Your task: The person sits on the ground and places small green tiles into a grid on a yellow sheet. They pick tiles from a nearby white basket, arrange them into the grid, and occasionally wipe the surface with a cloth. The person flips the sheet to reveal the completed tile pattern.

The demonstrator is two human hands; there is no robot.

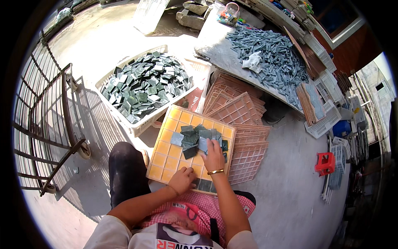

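most of the yellow tray [174,150] is bare, little tiled; right hand [213,157] touches the tile pile [190,139], left hand [182,180] curls (grips unclear).

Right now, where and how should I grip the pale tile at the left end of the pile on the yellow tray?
I'd pinch the pale tile by its upper and lower edges, coming from above and its left, probably with the left hand. It looks thin and nearly flat; its left side is free, while darker tiles crowd its right.
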